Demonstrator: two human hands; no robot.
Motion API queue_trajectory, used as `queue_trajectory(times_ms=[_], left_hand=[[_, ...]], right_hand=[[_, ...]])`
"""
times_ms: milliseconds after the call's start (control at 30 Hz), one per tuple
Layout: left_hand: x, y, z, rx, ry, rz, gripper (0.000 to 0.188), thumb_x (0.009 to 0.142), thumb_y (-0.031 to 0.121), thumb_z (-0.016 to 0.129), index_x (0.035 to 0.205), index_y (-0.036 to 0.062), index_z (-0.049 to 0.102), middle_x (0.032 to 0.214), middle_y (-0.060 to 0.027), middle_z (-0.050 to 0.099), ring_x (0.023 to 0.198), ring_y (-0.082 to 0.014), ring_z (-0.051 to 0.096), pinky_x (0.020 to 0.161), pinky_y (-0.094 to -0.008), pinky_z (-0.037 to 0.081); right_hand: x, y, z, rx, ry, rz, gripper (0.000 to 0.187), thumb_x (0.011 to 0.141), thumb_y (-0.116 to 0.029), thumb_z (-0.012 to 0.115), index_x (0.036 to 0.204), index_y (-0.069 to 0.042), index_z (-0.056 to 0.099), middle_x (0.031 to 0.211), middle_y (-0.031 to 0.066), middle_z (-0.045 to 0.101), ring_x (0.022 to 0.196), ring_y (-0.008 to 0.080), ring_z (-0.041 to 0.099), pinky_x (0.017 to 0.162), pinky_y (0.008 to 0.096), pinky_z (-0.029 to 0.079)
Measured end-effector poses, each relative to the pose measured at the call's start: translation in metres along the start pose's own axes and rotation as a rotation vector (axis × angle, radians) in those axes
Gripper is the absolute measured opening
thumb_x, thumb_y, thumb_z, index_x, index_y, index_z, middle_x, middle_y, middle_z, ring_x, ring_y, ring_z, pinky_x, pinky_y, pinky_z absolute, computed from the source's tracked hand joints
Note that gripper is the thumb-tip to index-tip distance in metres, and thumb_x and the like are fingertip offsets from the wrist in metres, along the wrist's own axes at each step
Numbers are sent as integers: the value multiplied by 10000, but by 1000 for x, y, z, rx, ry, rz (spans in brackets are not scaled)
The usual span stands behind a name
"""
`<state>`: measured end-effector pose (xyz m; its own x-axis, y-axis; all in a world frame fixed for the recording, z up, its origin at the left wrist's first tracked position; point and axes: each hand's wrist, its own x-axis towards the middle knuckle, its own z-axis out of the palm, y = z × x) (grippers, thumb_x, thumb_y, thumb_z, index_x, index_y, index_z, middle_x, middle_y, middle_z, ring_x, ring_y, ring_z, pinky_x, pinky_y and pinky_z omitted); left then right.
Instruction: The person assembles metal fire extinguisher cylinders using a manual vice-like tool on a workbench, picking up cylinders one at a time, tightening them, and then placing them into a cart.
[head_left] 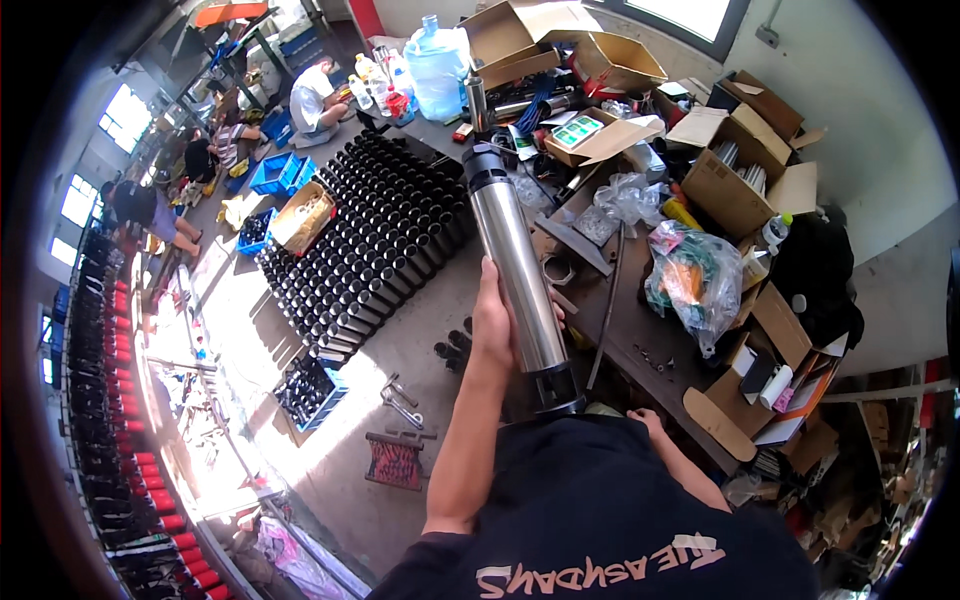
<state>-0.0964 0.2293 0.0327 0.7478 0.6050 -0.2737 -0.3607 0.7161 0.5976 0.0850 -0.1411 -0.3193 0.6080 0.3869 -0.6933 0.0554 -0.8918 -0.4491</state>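
Observation:
A long shiny steel cylinder with black ends [520, 275], like a submersible pump, stands tilted in front of me. My left hand [496, 318] is wrapped round its lower middle, with fingertips showing on the far side. The cylinder's lower black end rests close against my dark shirt. Beside the worktable's edge, right of that lower end, is my right hand [648, 420]. It is apart from the cylinder; its fingers are small and partly hidden, so their pose is unclear.
A cluttered worktable [640, 365] holds a bag of parts [694, 275], cardboard boxes [742, 165] and a rod [606, 310]. Many black tubes [370, 240] stand packed on the floor at left. Nearby are a blue crate [325, 400] and hand tools [400, 400]. People sit farther back.

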Motion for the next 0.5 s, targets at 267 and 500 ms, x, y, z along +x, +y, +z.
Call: queue_trajectory(times_ms=[267,500], left_hand=[[-5,-11,-2,390,-13,332,717,922,564,654,1284,12,375,925,-121,616,671,-228,676,604,-362,598],[-40,-14,28,922,-134,522,1234,551,108,978,1491,31,183,1267,-134,536,1118,-255,604,972,-366,528]], right_hand=[[-122,-247,-45,709,-143,-594,437,1062,-388,483,1301,-35,577,1155,48,687,1068,144,610,884,281,447],[-212,-436,-121,873,-341,-821,553,802,-189,796,1261,12,562,1096,97,663,992,176,649,903,330,527]])
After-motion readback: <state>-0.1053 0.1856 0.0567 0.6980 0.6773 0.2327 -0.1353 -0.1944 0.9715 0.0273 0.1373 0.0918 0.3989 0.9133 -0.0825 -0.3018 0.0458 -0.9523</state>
